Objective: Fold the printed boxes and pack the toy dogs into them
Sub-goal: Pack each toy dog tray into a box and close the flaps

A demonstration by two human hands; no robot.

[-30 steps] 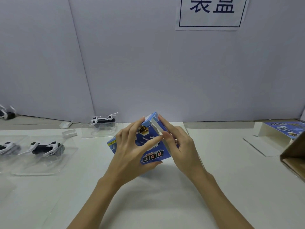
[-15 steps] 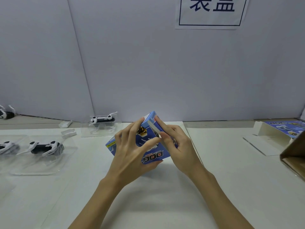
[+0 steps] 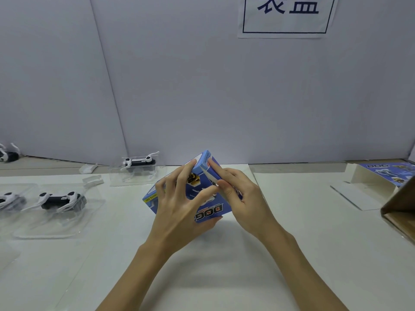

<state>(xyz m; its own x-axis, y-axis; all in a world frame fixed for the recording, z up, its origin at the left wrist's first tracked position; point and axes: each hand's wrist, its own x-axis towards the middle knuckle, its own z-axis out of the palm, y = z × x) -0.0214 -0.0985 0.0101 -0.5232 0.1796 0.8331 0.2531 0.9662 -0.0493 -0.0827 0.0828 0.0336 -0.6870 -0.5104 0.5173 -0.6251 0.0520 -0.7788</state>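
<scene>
The blue printed cardboard box with the "DOG" lettering is held tilted just above the white table, near its middle, one corner pointing up toward the grey backdrop. The left hand grips it from the near side, fingers spread over the printed face and thumb curled under the lower edge. The right hand has its fingers fairly straight and presses on the box's right end, where a white-edged end flap seems to be going in; whether its tab has fully seated is hard to tell, since the fingers cover the seam. The likeliest fault from here is the flap buckling or creasing if the push comes at an angle, or its tab riding outside the wall and springing open. A hard squeeze from the left hand could bow the thin card and narrow the slot. Whether a toy is inside cannot be seen; if one is, a tilted, unclosed end could let it slide out. Off to the left, black-and-white toy dogs in clear plastic trays wait, another farther back, and an unfolded printed box lies at the right beside a brown carton.
</scene>
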